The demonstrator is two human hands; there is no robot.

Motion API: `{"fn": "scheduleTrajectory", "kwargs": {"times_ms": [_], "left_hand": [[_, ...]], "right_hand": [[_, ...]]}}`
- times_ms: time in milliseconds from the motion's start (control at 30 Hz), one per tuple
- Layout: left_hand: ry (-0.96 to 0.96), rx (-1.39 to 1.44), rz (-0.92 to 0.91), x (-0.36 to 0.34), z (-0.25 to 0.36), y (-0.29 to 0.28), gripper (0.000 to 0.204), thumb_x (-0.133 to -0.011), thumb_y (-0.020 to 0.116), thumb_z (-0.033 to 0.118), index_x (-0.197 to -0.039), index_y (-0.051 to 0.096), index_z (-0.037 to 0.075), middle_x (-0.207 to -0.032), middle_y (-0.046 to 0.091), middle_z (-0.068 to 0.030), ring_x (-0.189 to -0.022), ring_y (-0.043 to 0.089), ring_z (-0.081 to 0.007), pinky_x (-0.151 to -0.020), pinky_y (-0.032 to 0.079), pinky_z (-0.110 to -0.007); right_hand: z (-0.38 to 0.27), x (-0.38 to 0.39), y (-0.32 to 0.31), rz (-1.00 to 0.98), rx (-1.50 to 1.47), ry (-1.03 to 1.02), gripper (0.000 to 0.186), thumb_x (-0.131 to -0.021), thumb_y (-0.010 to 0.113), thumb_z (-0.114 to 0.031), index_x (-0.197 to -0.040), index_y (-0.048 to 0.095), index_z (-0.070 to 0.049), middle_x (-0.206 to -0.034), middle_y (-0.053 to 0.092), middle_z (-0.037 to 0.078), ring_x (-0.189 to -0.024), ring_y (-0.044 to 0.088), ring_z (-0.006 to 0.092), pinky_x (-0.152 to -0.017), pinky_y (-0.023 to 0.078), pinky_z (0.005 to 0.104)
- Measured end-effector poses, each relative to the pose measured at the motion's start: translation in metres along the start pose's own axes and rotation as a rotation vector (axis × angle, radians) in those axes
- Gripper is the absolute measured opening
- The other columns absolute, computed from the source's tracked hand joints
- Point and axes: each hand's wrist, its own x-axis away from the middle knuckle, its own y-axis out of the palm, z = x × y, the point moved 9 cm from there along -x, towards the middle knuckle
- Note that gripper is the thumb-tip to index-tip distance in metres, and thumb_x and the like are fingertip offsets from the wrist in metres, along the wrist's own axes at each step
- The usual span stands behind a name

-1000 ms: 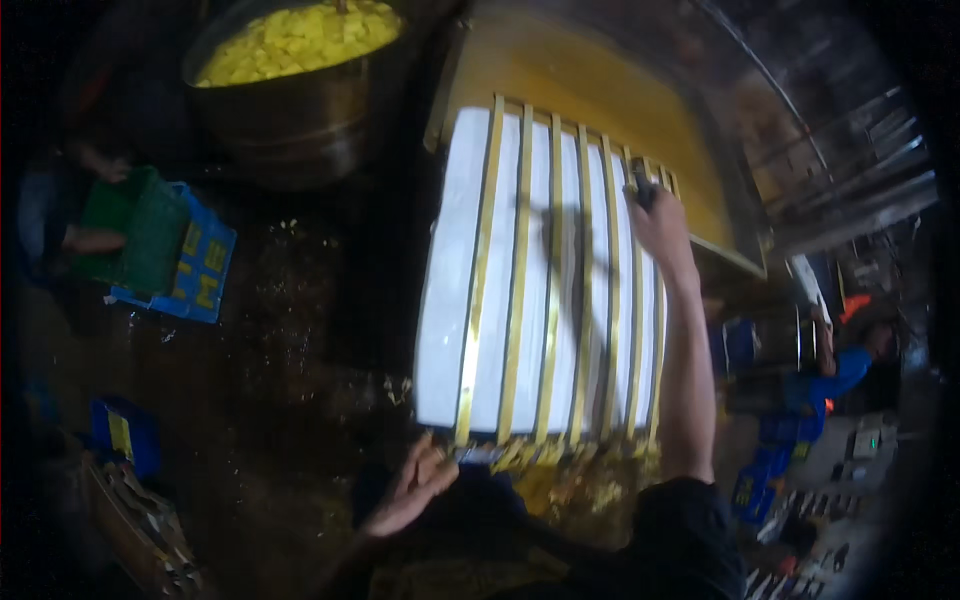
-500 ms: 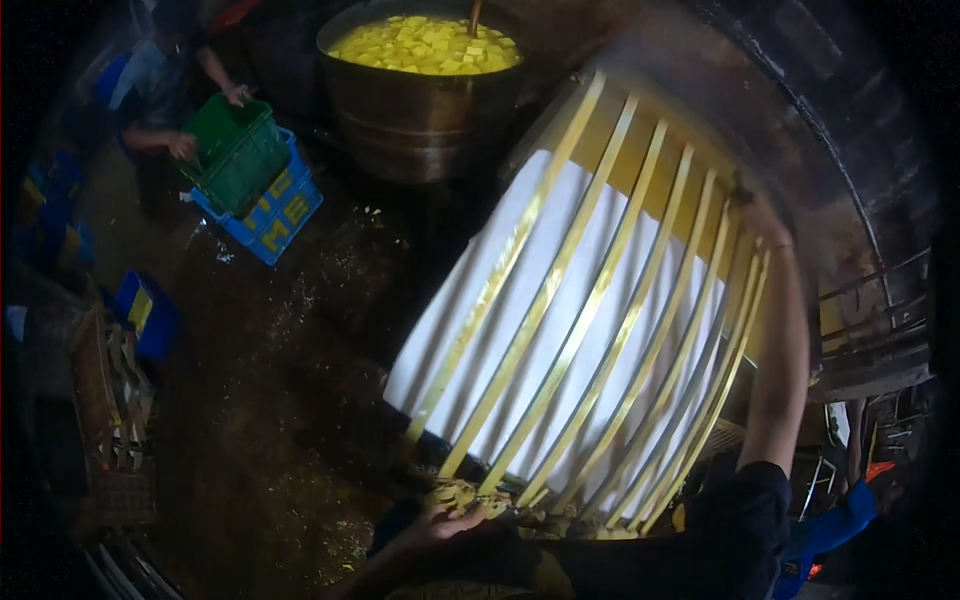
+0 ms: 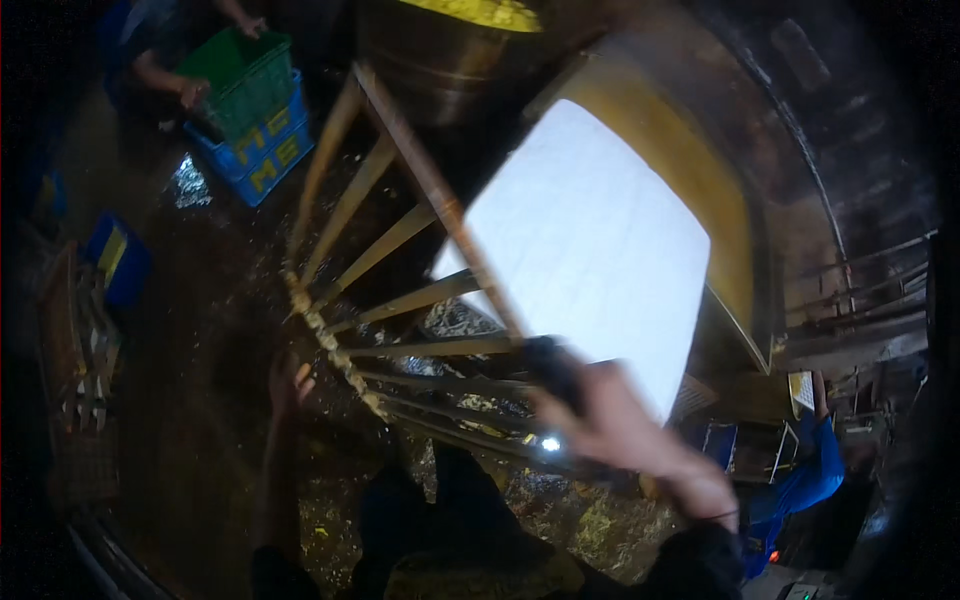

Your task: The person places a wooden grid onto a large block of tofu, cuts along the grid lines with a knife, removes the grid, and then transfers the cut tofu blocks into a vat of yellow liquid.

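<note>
A wooden slatted frame (image 3: 440, 215) is tilted in the middle of the view, lifted clear of a white cloth-covered block (image 3: 590, 240) with rounded corners. My right hand (image 3: 610, 420) is closed on the frame's near right part, around a dark piece that is blurred by motion. My left hand (image 3: 290, 385) is low on the left, just beside the frame's crusted lower rail, fingers loosely bent and apart, apparently not touching it. Behind the white block lies a yellowish board or shallow tray (image 3: 710, 170).
At upper left a person (image 3: 150, 70) grips a green crate (image 3: 235, 65) stacked on blue crates (image 3: 260, 165). A metal vat (image 3: 440, 70) of yellow cubes stands behind. Wooden racks (image 3: 80, 340) and a blue bin (image 3: 115, 260) lie left. A blue-clad person (image 3: 815, 460) is at right.
The slatted frame has come off the white block and swung left, tilting. My right hand moved down and toward the middle with it; my left hand left the rail and moved left.
</note>
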Motion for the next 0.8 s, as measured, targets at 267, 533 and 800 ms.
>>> {"fn": "scheduleTrajectory", "kwargs": {"times_ms": [267, 533, 800], "left_hand": [[-0.620, -0.313, 0.416, 0.304, -0.101, -0.051, 0.060, -0.089, 0.065, 0.018, -0.144, 0.041, 0.011, -0.118, 0.059, -0.0106, -0.091, 0.061, -0.0187, -0.069, 0.052, -0.031], [-1.171, -0.285, 0.695, 0.541, -0.116, -0.081, 0.057, -0.090, 0.063, 0.016, -0.142, 0.042, 0.011, -0.116, 0.060, -0.0113, -0.091, 0.062, -0.0198, -0.069, 0.052, -0.032], [-1.082, -0.386, 0.573, 0.507, -0.124, -0.058, 0.053, -0.091, 0.061, 0.015, -0.141, 0.043, 0.010, -0.115, 0.060, -0.0120, -0.090, 0.063, -0.0210, -0.070, 0.052, -0.032]], "right_hand": [[0.149, -0.247, 0.259, 0.428, -0.289, 0.244, 0.030, -0.079, 0.068, -0.016, -0.100, 0.061, 0.005, -0.088, 0.066, 0.029, -0.090, 0.064, 0.0451, -0.079, 0.051, 0.0481], [0.307, -0.322, 0.395, 0.343, -0.455, 0.509, 0.040, -0.080, 0.066, -0.015, -0.114, 0.056, 0.003, -0.101, 0.068, 0.025, -0.098, 0.066, 0.0383, -0.081, 0.054, 0.0443], [0.492, -0.052, 0.354, 0.812, 0.146, 0.884, 0.050, -0.080, 0.072, -0.021, -0.122, 0.052, -0.001, -0.115, 0.062, 0.023, -0.100, 0.065, 0.0372, -0.081, 0.055, 0.0462]]}}
